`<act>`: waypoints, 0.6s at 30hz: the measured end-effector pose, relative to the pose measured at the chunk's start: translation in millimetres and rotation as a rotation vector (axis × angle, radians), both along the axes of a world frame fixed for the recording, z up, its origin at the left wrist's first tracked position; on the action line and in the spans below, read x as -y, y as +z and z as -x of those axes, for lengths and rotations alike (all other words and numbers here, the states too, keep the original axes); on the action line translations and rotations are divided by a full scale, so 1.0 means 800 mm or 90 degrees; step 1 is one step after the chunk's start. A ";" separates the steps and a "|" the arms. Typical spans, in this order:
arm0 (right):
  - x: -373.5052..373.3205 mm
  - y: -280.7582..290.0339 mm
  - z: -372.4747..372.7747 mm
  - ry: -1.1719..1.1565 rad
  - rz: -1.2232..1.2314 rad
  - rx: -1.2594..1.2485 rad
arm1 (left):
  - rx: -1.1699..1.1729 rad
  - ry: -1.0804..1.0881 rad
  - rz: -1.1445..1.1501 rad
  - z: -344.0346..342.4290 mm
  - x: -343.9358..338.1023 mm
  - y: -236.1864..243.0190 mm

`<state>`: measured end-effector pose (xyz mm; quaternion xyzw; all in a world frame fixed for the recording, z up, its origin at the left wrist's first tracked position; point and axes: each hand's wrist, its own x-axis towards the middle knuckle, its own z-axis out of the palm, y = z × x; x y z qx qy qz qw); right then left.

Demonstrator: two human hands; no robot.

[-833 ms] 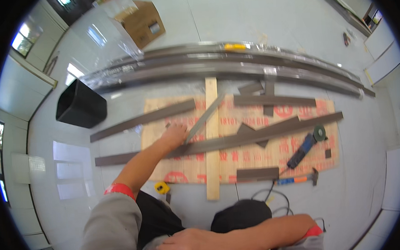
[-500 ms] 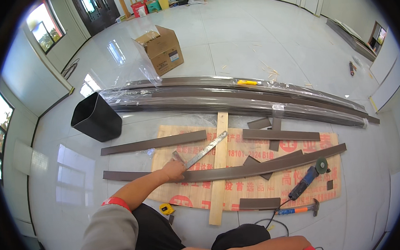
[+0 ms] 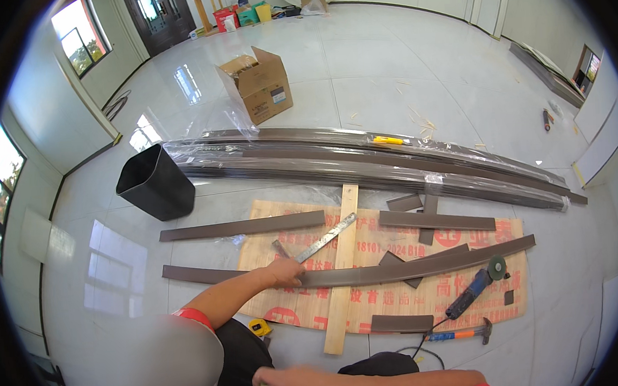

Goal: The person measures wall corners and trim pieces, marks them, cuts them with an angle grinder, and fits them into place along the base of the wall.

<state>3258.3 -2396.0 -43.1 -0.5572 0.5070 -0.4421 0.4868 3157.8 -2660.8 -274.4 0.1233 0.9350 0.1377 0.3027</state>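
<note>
Head view. Your left hand [image 3: 285,272] rests on the long brown metal strip [image 3: 369,273], which lies flat across the plywood sheet [image 3: 399,303] on the white tiled floor [image 3: 387,84]. The fingers press down on the strip; the grip is laid flat rather than closed around it. At 1 o'clock from this hand, touching or just beside it, a steel ruler [image 3: 325,238] lies diagonally, smooth and bright, its far end reaching a pale wooden batten [image 3: 341,275] that crosses the sheet from 12 to 6 o'clock.

Your right hand [image 3: 291,384] sits at the lower edge of the frame, close to your body. It appears curled, but you cannot tell what its grip holds, if anything.

Around the strip: a shorter brown strip [image 3: 241,226] lies at 11 o'clock from your left hand, partly off the sheet. Another flat brown strip [image 3: 436,220] lies at 2 o'clock, with small offcuts near it. At 3 o'clock, near the strip's far end, a blue angle grinder [image 3: 476,287] lies on the sheet, with a hammer [image 3: 460,334] just below it. A yellow tape measure [image 3: 261,327] sits at 7 o'clock from the left hand.

Beyond the sheet, long dark profiles in clear plastic wrap [image 3: 363,166] run across the floor. A black square bin [image 3: 156,182] stands at their left end; an open cardboard box [image 3: 258,84] stands farther off.
</note>
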 end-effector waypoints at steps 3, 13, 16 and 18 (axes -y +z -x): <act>-0.007 0.062 0.032 -0.118 -0.015 0.355 | 0.008 -0.004 -0.011 -0.009 0.010 -0.012; -0.010 0.062 0.020 -0.064 0.412 -0.156 | 0.008 -0.037 -0.004 -0.009 0.015 -0.026; -0.012 0.044 0.010 0.059 0.273 -0.204 | 0.004 -0.058 0.002 -0.009 0.013 -0.032; -0.013 0.024 0.000 0.125 0.184 -0.231 | 0.007 -0.066 0.004 -0.005 0.005 -0.028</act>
